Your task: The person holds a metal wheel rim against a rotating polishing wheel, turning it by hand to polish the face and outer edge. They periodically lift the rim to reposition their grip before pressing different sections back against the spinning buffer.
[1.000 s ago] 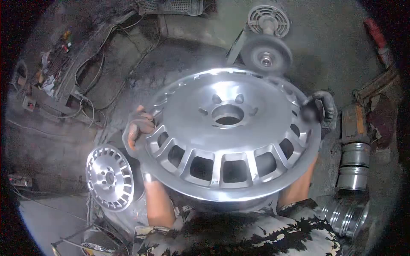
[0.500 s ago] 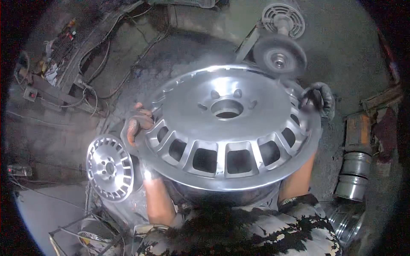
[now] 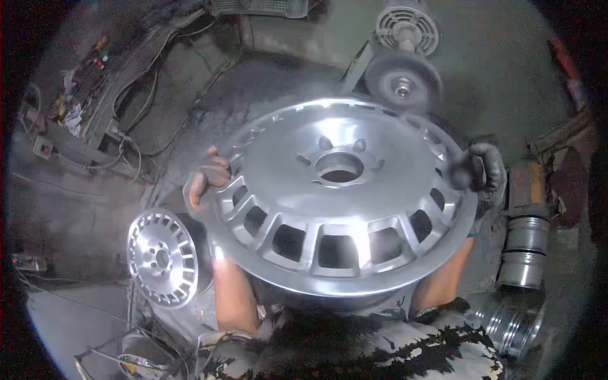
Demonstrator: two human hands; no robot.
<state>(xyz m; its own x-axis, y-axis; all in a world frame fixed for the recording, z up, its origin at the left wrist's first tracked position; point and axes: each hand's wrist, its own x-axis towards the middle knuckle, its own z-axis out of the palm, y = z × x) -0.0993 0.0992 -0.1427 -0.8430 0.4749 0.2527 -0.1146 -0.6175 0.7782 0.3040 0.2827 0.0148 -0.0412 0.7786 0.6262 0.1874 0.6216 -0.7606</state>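
A large silver wheel rim fills the middle of the head view, its face tilted up toward me. It has a ring of window slots and a round centre hole with bolt holes around it. My left hand grips its left edge, fingers curled over the side. On the right edge my right hand, in a dark grimy glove, is closed on the rim; a dark blur hides part of its fingers. Just beyond the far edge is a round buffing wheel on a motor shaft, blurred at its outline.
A ribbed motor stands behind the buffing wheel. At left leans a second, smaller-looking rim. Stacked metal rims are at right, below an orange-brown box. Cables and a switch box lie at far left.
The wheel rim has turned slightly between my hands, its slots shifting around. My right hand appears a little further right and lower. The whole view has shifted slightly.
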